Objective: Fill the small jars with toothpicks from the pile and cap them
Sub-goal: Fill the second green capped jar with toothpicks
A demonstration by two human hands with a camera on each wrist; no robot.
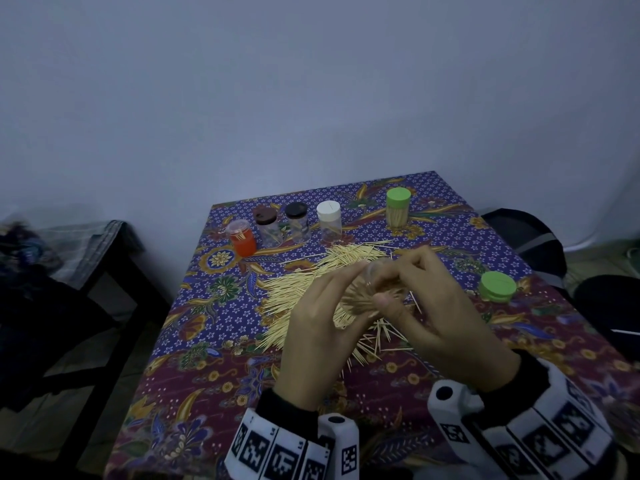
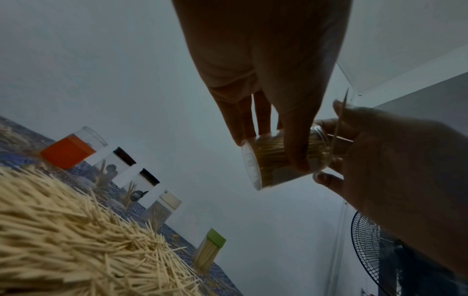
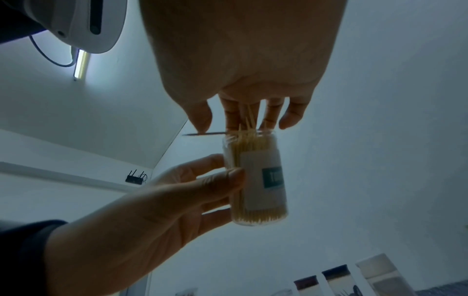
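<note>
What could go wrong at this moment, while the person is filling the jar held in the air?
1. The clear jar, held by the left hand above the table, is uncapped and packed to the rim; tilting it further may spill toothpicks.
2. One toothpick lies crosswise at the mouth under the right hand; it could fall or block the cap.
3. The loose green cap sits near the table's right edge, and a reach for it could knock it off.

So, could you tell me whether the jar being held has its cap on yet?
Not yet: the jar has an open mouth with toothpicks sticking out.
</note>
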